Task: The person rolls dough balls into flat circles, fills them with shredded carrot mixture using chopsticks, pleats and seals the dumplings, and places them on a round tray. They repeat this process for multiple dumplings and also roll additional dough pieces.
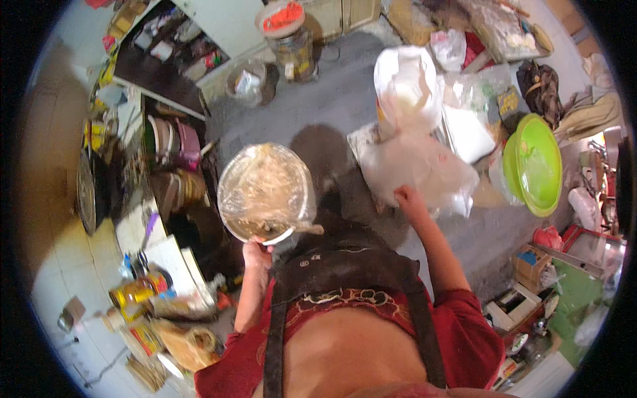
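A round bowl [264, 191] with a pale rim is covered by crinkled clear plastic film, and something tan shows through. My left hand [258, 252] grips its near rim and holds it in front of my left side. A loose end of film hangs off the bowl's right. My right hand [409, 200], fingers curled, is at the near edge of a translucent plastic bag [418, 164]; whether it pinches the plastic cannot be made out. Just beyond the bag stands an open white sack [407, 82], its edge folded and pale contents inside.
A lime-green plastic basin [535, 166] stands at right. A stove-side counter [144, 248] with bottles and a wok [89, 189] runs along the left. Farther off are a waste bin [249, 84] and a container topped by a bowl of orange-red material [282, 20].
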{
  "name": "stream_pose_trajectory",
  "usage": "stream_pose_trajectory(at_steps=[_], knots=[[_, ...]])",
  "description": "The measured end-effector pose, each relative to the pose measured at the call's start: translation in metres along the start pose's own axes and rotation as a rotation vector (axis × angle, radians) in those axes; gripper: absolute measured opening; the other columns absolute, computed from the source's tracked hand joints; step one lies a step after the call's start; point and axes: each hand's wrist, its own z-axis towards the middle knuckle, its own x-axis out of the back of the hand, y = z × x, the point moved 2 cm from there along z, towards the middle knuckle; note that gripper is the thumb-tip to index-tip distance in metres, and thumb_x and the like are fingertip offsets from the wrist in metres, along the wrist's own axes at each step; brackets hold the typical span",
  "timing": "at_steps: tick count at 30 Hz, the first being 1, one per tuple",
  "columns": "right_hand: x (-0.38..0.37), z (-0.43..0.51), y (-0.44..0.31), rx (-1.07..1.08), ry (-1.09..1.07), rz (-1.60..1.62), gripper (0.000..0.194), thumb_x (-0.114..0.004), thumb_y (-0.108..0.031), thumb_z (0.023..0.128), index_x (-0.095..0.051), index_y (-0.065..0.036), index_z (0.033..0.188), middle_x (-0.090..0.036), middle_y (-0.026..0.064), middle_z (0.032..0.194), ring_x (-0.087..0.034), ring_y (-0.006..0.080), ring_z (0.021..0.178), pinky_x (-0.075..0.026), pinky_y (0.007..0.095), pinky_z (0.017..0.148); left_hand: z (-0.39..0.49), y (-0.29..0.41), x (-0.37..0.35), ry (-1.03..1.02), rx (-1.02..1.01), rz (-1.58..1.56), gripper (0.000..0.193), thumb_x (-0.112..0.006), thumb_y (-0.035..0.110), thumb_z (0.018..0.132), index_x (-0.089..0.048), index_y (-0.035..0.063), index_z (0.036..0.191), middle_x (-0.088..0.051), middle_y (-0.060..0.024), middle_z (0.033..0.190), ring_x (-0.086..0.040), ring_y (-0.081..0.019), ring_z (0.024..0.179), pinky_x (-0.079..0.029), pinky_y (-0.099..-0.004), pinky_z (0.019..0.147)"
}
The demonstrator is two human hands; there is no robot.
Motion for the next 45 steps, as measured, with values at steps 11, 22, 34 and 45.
stream_pose_trajectory(at_steps=[11, 22, 34, 45], knots=[[0.015, 0.1, -0.07, -0.093, 0.118, 0.144, 0.014, -0.059, -0.011, 0.081, -0.062, -0.003, 0.092, -0.064, 0.0137, 0.079, -0.062, 0.0234, 0.072, -0.049, 0.0336, 0.066, 0.068, 0.136, -0.248, -0.143, -0.105, 0.17, 0.022, -0.051, -0.001, 0.061, -0.053, -0.0004, 0.084, -0.054, -0.0085, 0.069, -0.051, -0.0202, 0.05, -0.034, -0.0289, 0.036], [0.065, 0.317, -0.08, -0.114, 0.06, 0.205, 0.02, -0.058, -0.017, 0.082, -0.063, -0.003, 0.096, -0.065, 0.019, 0.088, -0.063, 0.0334, 0.086, -0.048, 0.0397, 0.078, 0.118, 0.184, -0.548, -0.568, -0.216, 0.399, 0.015, -0.054, 0.007, 0.062, -0.051, 0.0049, 0.077, -0.048, -0.0048, 0.062, -0.048, -0.019, 0.05, -0.034, -0.0283, 0.039], [0.3, 0.533, -0.171, 0.164, 0.604, 0.474, 0.02, -0.064, -0.012, 0.08, -0.061, -0.001, 0.096, -0.062, 0.0086, 0.083, -0.059, 0.0161, 0.069, -0.048, 0.0292, 0.066, 0.119, 0.169, -0.843, -0.738, -0.185, 0.671, 0.009, -0.052, 0.003, 0.066, -0.046, 0.0072, 0.072, -0.045, -0.0026, 0.065, -0.041, -0.0162, 0.05, -0.027, -0.0266, 0.041], [0.396, 0.697, -0.21, -0.012, 0.418, 0.774, 0.009, -0.065, -0.009, 0.08, -0.063, 0.0, 0.082, -0.058, 0.0001, 0.067, -0.05, 0.0081, 0.058, -0.041, 0.0229, 0.052, 0.113, 0.168, -1.05, -0.786, -0.012, 0.531, 0.021, -0.05, -0.001, 0.069, -0.035, 0.0099, 0.061, -0.038, -0.0044, 0.061, -0.035, -0.0159, 0.047, -0.027, -0.0296, 0.04]])
